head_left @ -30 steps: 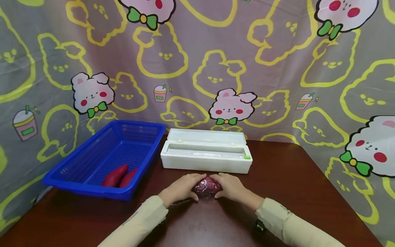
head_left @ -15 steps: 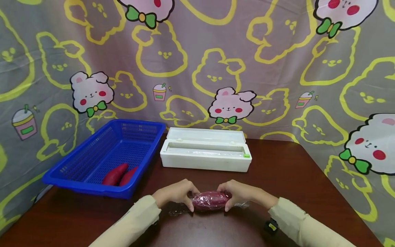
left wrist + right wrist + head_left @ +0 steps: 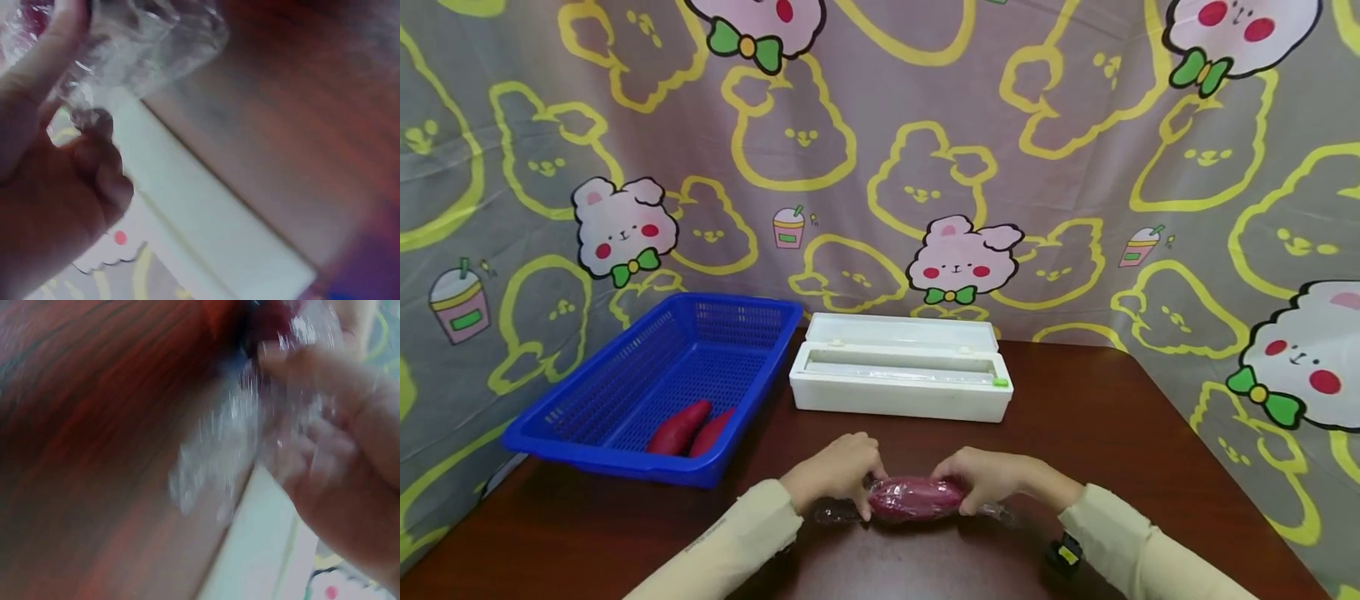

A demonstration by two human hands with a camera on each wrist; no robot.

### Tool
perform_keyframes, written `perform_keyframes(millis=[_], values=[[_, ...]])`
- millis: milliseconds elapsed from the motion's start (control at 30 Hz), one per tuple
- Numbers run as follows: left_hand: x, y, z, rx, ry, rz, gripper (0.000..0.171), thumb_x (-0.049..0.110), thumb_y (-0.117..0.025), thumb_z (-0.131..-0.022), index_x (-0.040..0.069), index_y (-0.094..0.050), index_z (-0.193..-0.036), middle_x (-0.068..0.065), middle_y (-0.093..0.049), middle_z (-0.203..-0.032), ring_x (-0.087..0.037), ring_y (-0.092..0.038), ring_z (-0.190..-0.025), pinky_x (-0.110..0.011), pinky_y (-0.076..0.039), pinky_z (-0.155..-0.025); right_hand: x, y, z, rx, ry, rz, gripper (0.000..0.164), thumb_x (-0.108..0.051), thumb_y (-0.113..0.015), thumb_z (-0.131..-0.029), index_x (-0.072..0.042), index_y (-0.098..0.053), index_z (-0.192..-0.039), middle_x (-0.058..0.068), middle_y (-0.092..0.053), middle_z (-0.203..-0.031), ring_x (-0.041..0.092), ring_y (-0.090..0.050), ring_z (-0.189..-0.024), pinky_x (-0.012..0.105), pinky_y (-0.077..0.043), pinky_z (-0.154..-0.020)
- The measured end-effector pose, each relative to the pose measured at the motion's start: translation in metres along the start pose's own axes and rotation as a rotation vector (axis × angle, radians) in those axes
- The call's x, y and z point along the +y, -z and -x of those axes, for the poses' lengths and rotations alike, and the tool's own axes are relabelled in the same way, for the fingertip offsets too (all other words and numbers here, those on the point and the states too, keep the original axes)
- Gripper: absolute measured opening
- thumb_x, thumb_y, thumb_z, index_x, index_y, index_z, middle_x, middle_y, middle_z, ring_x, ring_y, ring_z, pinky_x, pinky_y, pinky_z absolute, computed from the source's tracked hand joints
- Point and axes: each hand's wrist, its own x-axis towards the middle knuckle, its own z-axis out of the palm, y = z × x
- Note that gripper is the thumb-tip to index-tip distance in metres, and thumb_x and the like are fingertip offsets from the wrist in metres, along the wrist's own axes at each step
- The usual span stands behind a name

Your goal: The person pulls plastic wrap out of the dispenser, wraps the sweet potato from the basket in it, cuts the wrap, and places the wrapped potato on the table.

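A red-skinned sweet potato (image 3: 916, 498), wrapped in shiny cling film, lies crosswise between both hands over the front middle of the table. My left hand (image 3: 842, 473) grips its left end, thumb at the near side and fingers behind. At the right end my right hand (image 3: 988, 477) holds it in the same way. Loose film sticks out past both ends; the left wrist view shows a crumpled clear flap of film (image 3: 169, 50) beyond the fingers. Blurred film (image 3: 212, 450) also hangs by the right hand in the right wrist view.
Behind the hands stands a white cling film dispenser (image 3: 898, 398) with its lid raised and a roll inside. To the left, a blue plastic basket (image 3: 752, 367) holds two unwrapped sweet potatoes (image 3: 677, 429). A patterned curtain (image 3: 850, 167) closes off the table's back and sides.
The wrapped sweet potato has come nearer to the person, and the hands have moved apart to its two ends, exposing more of it. Film ends now show on both sides.
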Motion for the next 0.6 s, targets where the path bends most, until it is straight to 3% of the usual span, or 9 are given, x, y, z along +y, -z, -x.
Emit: perform_keyframes(millis=[67, 167, 233, 333, 433, 600], values=[[0.007, -0.001, -0.002, 0.022, 0.041, -0.106, 0.030, 0.045, -0.080, -0.046, 0.023, -0.067, -0.060, 0.015, -0.053, -0.058, -0.004, -0.044, -0.056, -0.020, -0.039, -0.053, -0.003, -0.001, 0.000, 0.072, -0.011, 0.212, 0.042, 0.005, -0.070, -0.064, -0.006, -0.063, -0.104, -0.012, -0.057, -0.088, -0.001, -0.045, -0.074, 0.016, -0.042, -0.063], [0.015, -0.005, -0.003, 0.054, 0.136, -0.213, 0.035, 0.050, -0.077, -0.046, 0.022, -0.056, -0.049, 0.011, -0.051, -0.052, -0.006, -0.048, -0.049, -0.023, -0.042, -0.044, -0.009, -0.001, 0.000, 0.158, -0.074, 0.426, 0.041, 0.003, -0.074, -0.062, -0.010, -0.066, -0.100, -0.011, -0.060, -0.087, 0.002, -0.046, -0.074, 0.018, -0.041, -0.061], [0.019, -0.007, -0.003, 0.074, 0.202, -0.207, 0.036, 0.049, -0.077, -0.048, 0.020, -0.056, -0.049, 0.008, -0.054, -0.053, -0.008, -0.051, -0.048, -0.025, -0.043, -0.042, -0.013, -0.003, 0.001, 0.198, -0.100, 0.564, 0.037, 0.001, -0.076, -0.062, -0.013, -0.067, -0.095, -0.009, -0.062, -0.082, 0.005, -0.049, -0.070, 0.021, -0.042, -0.057], [0.023, -0.010, -0.003, 0.109, 0.271, -0.122, 0.031, 0.041, -0.078, -0.052, 0.014, -0.061, -0.055, 0.003, -0.058, -0.056, -0.012, -0.055, -0.051, -0.026, -0.045, -0.043, -0.018, -0.008, 0.000, 0.263, -0.145, 0.688, 0.031, 0.000, -0.074, -0.064, -0.009, -0.066, -0.092, -0.001, -0.063, -0.078, 0.012, -0.056, -0.068, 0.027, -0.046, -0.057], [0.025, -0.012, -0.004, 0.129, 0.303, 0.013, 0.024, 0.024, -0.081, -0.058, 0.010, -0.062, -0.059, -0.002, -0.060, -0.060, -0.012, -0.057, -0.054, -0.023, -0.045, -0.045, -0.019, -0.015, -0.002, 0.362, -0.176, 0.714, 0.031, 0.004, -0.069, -0.066, -0.003, -0.065, -0.095, 0.008, -0.063, -0.079, 0.020, -0.059, -0.070, 0.032, -0.048, -0.059], [0.023, -0.011, -0.009, 0.210, 0.348, 0.286, 0.018, -0.002, -0.078, -0.059, 0.006, -0.062, -0.060, -0.002, -0.060, -0.060, -0.007, -0.052, -0.054, -0.020, -0.042, -0.046, -0.012, -0.021, -0.008, 0.561, -0.196, 0.553, 0.036, 0.013, -0.067, -0.064, 0.001, -0.063, -0.098, 0.017, -0.055, -0.085, 0.027, -0.056, -0.074, 0.036, -0.049, -0.062]])
